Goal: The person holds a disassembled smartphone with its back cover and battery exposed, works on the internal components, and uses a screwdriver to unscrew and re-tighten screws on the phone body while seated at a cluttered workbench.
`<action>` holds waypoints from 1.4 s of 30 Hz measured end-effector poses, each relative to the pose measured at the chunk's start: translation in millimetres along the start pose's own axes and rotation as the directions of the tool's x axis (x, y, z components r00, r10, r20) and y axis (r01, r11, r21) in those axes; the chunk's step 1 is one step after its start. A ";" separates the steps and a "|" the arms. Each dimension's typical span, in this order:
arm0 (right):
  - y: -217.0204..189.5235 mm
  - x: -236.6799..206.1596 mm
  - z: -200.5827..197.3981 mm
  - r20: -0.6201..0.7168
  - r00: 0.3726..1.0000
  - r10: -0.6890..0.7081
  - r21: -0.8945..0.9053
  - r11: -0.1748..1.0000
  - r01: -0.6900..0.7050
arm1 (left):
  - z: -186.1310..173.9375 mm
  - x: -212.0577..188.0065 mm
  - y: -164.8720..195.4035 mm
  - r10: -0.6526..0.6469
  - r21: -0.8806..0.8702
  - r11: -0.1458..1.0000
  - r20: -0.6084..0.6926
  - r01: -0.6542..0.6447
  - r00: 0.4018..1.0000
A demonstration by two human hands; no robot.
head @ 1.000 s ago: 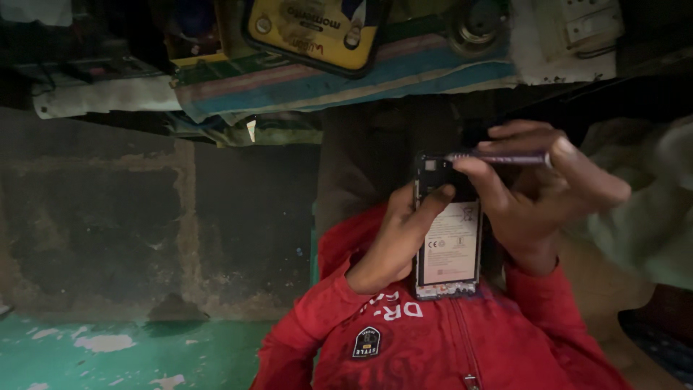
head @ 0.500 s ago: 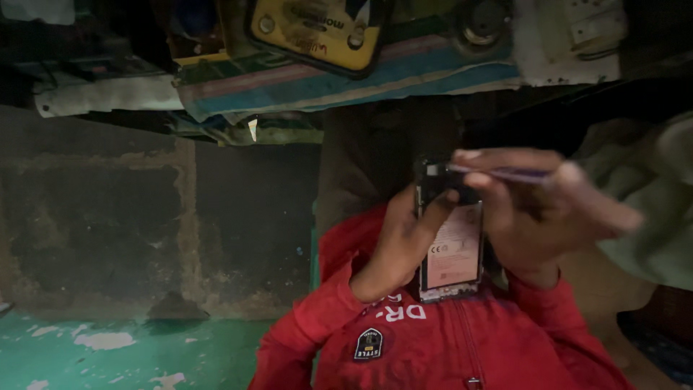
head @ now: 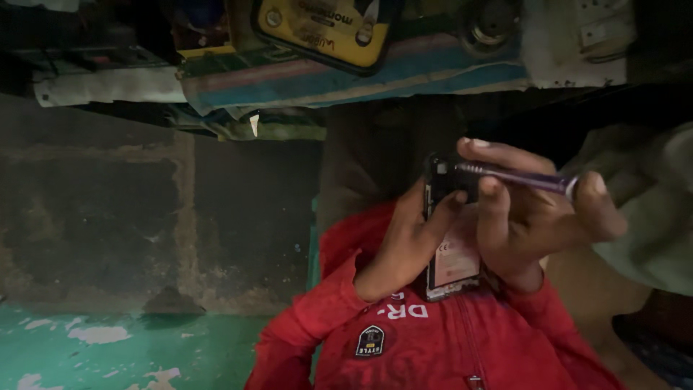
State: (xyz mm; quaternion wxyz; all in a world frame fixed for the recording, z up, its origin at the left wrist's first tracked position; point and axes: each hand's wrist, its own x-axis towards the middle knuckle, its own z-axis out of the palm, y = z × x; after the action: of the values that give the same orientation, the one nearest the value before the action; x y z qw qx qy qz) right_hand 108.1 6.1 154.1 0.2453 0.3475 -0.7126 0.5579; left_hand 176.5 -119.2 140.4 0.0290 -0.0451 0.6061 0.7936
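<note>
my left hand [head: 408, 249] is wrapped round the side of the opened black phone with its back cover off and a pale battery label showing [head: 453, 249], thumb pressed on its left edge near the top, fingers hidden behind it. the phone stands upright in front of my chest, its lower end just above the zip of my red jacket [head: 447, 339].

my right hand [head: 530, 217] is closed in a pinch on the thin purple metal screwdriver [head: 516, 177], which lies almost level, its tip at the top corner of the phone. my forefinger lies stretched along the top of the shaft and the thumb presses up from below.

against half a second ago, the screwdriver sits a little lower and flatter, and its tip has come in onto the dark upper part of the phone. my right hand has slid slightly lower, and the phone itself has barely shifted.

above the hands a striped cloth in blue and pink [head: 346, 76] covers a ledge, with a yellow and black device [head: 325, 29] lying on it. a pale green cloth [head: 642, 209] is bunched at the right.
</note>
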 end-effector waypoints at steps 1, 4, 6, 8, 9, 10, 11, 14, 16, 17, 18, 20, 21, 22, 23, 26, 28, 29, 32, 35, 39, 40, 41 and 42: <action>-1.7 1.8 1.0 0.005 1.000 0.014 0.005 1.000 -0.014 | -0.6 0.4 -0.7 -0.014 0.022 1.000 0.008 0.014 1.000; -11.1 0.4 3.4 -0.073 0.994 0.079 -0.046 0.996 -0.082 | 1.5 -2.9 -1.6 0.041 -0.097 0.994 -0.014 -0.042 0.999; -16.5 -3.4 2.7 -0.126 0.988 0.085 -0.101 0.990 -0.098 | 1.1 -5.5 -1.7 0.032 -0.085 0.996 -0.008 -0.032 0.999; -18.2 -7.5 2.1 -0.138 0.990 0.034 -0.151 0.987 -0.055 | 1.8 -5.4 -2.0 0.080 -0.096 0.992 -0.013 -0.081 0.997; -17.9 -9.9 2.5 -0.143 0.990 0.002 -0.175 0.984 -0.027 | 2.8 -6.7 -2.1 0.120 -0.111 0.986 -0.016 -0.121 0.993; -15.8 -12.1 3.2 -0.146 0.988 -0.046 -0.201 0.980 0.015 | 3.5 -8.3 -2.1 0.158 -0.127 0.979 -0.018 -0.159 0.987; -13.5 -14.6 3.7 -0.152 0.984 -0.097 -0.225 0.972 0.061 | 3.4 -9.5 -2.2 0.159 -0.115 0.980 -0.024 -0.160 0.987; -1.1 -24.2 6.6 -0.220 0.971 -0.090 -0.183 0.982 0.050 | 3.0 -10.2 -4.4 0.147 -0.082 0.986 -0.010 -0.147 0.989; 6.0 -33.2 -0.3 -0.239 0.969 -0.068 -0.248 0.969 0.007 | 0.8 -10.5 -6.9 0.110 -0.058 0.992 0.019 -0.109 0.994; 11.0 -37.5 -4.6 -0.249 0.967 -0.052 -0.266 0.964 -0.017 | 2.5 -10.3 -8.6 0.058 -0.083 0.995 0.023 -0.056 0.998; 14.1 -43.3 -8.9 -0.260 0.965 -0.037 -0.284 0.958 -0.040 | 4.5 -10.2 -10.4 0.005 -0.106 0.994 0.030 -0.001 1.000; 19.3 -54.1 -19.6 -0.276 0.961 -0.014 -0.338 0.937 -0.083 | 7.3 -9.8 -13.6 -0.022 -0.136 0.990 0.041 0.027 0.999; 19.6 -59.4 -25.5 -0.289 0.957 -0.017 -0.406 0.908 -0.106 | 8.4 -9.6 -14.9 0.005 -0.142 0.990 0.041 0.001 0.999; 18.6 -64.0 -32.0 -0.296 0.955 -0.026 -0.476 0.871 -0.124 | 9.5 -9.4 -16.0 0.031 -0.149 0.989 0.040 -0.024 0.999; 14.6 -69.1 -37.0 -0.303 0.953 -0.028 -0.547 0.824 -0.149 | 11.2 -8.2 -17.0 0.008 -0.129 0.992 0.035 -0.004 0.999; -1.2 -79.1 -41.1 -0.148 0.987 -0.055 -0.460 0.888 -0.020 | 14.0 -5.1 -16.9 0.003 -0.090 0.996 0.003 -0.003 1.000; -4.2 -74.7 -39.9 -0.073 0.997 -0.028 0.073 0.997 0.033 | 16.2 -8.3 -14.0 0.070 -0.096 0.993 -0.026 -0.073 0.997; -4.6 -72.2 -33.7 -0.115 0.992 -0.054 0.149 0.986 0.071 | 17.3 -9.0 -12.4 0.049 -0.117 0.992 -0.025 -0.052 0.998; -4.1 -62.2 -8.8 -0.374 0.903 -0.212 -0.032 0.976 0.216 | 17.2 -6.2 -8.8 0.007 -0.199 0.980 -0.001 -0.007 1.000; -10.9 -50.8 -9.8 -0.186 0.959 -0.212 -0.182 0.967 0.179 | 15.9 -3.5 -7.3 -0.018 -0.283 0.959 0.046 0.031 0.999; -6.9 -45.6 -1.1 -0.321 0.906 -0.275 -0.153 0.959 0.237 | 15.0 -1.4 -6.8 0.029 -0.168 0.985 0.008 -0.027 1.000; -5.4 -45.8 0.2 -0.318 0.911 -0.263 -0.138 0.963 0.230 | 14.9 -0.6 -6.7 0.049 -0.116 0.992 -0.011 -0.050 0.999; -4.5 -45.7 -0.6 -0.313 0.916 -0.250 -0.123 0.967 0.222 | 14.6 0.1 -6.5 0.063 -0.142 0.988 0.003 -0.062 0.998; -3.7 -45.8 -1.9 -0.285 0.924 -0.256 -0.120 0.965 0.231 | 14.0 0.6 -6.3 0.075 -0.168 0.983 0.015 -0.071 0.997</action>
State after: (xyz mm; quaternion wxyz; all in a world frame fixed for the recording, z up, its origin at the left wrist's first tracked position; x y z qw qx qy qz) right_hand 140.1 17.6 123.2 0.4317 0.3348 -0.6417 0.5384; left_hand 176.1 -104.0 138.0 0.0024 -0.0165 0.5384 0.8425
